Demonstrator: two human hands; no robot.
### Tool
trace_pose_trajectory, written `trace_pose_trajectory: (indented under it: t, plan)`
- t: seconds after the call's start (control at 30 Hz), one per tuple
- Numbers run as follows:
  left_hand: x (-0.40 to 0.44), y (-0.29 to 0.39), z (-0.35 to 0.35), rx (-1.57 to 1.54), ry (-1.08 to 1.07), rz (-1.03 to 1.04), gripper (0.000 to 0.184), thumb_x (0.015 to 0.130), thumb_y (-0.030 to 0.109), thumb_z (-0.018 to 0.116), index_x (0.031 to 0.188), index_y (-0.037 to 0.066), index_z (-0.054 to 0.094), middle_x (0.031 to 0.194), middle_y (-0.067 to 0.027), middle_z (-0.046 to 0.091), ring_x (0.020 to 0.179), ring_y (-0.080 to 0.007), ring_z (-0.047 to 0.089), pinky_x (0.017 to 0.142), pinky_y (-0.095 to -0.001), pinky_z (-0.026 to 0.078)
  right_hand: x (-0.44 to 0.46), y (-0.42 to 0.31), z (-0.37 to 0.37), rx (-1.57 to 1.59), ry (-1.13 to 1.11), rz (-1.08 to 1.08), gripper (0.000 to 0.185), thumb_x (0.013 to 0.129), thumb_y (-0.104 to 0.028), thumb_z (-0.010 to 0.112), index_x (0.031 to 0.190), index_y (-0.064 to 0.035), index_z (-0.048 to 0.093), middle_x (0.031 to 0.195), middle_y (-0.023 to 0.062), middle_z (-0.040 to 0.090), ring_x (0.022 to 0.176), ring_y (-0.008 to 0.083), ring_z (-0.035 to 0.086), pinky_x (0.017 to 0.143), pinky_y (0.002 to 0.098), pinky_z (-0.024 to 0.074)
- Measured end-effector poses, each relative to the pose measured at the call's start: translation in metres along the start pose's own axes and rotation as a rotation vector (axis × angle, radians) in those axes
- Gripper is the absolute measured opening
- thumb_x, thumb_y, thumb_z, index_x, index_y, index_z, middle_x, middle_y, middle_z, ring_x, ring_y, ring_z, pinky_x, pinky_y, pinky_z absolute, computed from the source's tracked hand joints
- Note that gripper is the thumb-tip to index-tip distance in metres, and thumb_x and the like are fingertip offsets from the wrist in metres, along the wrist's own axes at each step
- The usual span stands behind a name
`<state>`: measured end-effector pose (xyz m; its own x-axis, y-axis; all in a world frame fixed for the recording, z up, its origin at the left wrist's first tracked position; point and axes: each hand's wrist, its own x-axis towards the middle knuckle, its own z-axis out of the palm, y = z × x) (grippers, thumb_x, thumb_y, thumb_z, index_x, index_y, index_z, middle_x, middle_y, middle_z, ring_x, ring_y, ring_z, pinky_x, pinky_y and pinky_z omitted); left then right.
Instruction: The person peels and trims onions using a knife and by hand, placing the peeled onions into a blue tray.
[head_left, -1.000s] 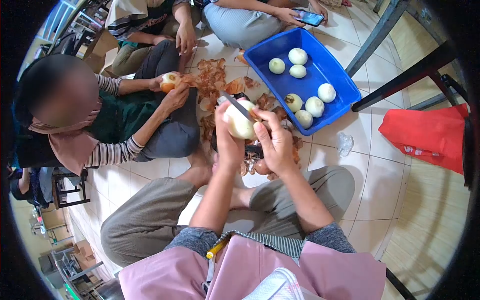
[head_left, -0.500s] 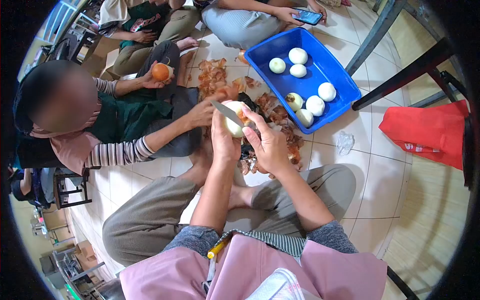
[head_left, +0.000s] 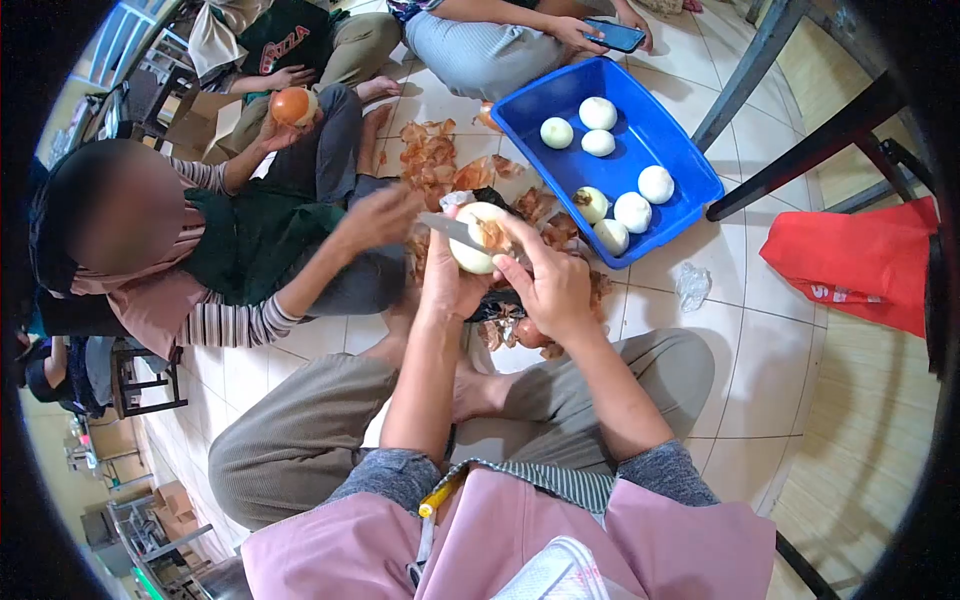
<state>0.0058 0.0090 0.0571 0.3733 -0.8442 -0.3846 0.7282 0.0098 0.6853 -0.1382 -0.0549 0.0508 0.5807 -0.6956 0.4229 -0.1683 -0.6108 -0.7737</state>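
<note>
The left hand [head_left: 450, 288] is cupping an onion [head_left: 473, 262], seemingly steadying it against the knife [head_left: 446, 227] the right hand [head_left: 560, 292] is gripping, 4 others lying toward the tub's [head_left: 568, 172] near edge.

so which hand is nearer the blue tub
Right: the right hand is on the side of the onion toward the blue tub; the left hand is on its far side.

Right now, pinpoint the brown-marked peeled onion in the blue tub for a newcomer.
Find the rectangular blue plastic tub on the white tiled floor. In its near end, it is the leftmost round peeled white onion of four. A dark brown patch sets it apart from the paler onions beside it.
</note>
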Motion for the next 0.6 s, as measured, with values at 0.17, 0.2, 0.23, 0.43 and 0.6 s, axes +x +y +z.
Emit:
trace_pose_trajectory:
  t: [0.17,0.2,0.23,0.43,0.6]
  plan:
    - [0.003,-0.023,0.004,-0.118,0.109,0.259,0.049,0.1,0.05,0.045,0.124,0.008,0.054,0.112,-0.0079,0.064,0.101,-0.0205,0.064,0.088,-0.0358,0.054,-0.008,-0.015,0.018,0.123,0.113,0.062,0.043,0.099,-0.03,0.057,0.139,-0.0157,0.053,0.11,0.0179,0.07,0.082,0.0367,0.07,0.068,0.0413,0.0551]
    - [0.004,-0.026,0.002,-0.092,0.101,0.329,0.048,0.1,0.048,0.046,0.124,0.008,0.053,0.113,-0.0082,0.063,0.101,-0.0205,0.064,0.089,-0.0356,0.053,-0.009,-0.018,0.02,0.139,0.125,0.083,0.042,0.099,-0.03,0.057,0.139,-0.0155,0.054,0.111,0.018,0.07,0.084,0.0365,0.07,0.069,0.041,0.0553]
    - [0.007,-0.031,0.002,-0.067,0.09,0.401,0.047,0.099,0.046,0.047,0.125,0.007,0.052,0.113,-0.0086,0.062,0.102,-0.0204,0.063,0.09,-0.0355,0.052,-0.01,-0.02,0.021,0.153,0.138,0.101,0.041,0.1,-0.03,0.056,0.138,-0.0153,0.055,0.112,0.018,0.07,0.086,0.0363,0.071,0.071,0.0406,0.0554]
    - [-0.001,-0.044,0.017,0.028,0.017,0.63,0.051,0.094,0.034,0.053,0.135,0.007,0.04,0.122,-0.0121,0.056,0.114,-0.0236,0.058,0.1,-0.0365,0.047,-0.006,-0.011,0.018,0.368,0.189,0.172,0.037,0.1,-0.032,0.056,0.132,-0.0139,0.059,0.11,0.0167,0.071,0.096,0.0325,0.071,0.078,0.0358,0.055]
    - [0.005,0.003,0.002,0.06,-0.004,-0.081,0.07,0.097,0.067,0.036,0.123,0.006,0.058,0.108,-0.0115,0.069,0.092,-0.0207,0.07,0.072,-0.0329,0.061,0.001,-0.001,-0.006,0.238,-0.112,0.049,0.038,0.097,-0.031,0.061,0.131,-0.0151,0.061,0.103,0.0177,0.071,0.083,0.0312,0.072,0.07,0.0387,0.0556]
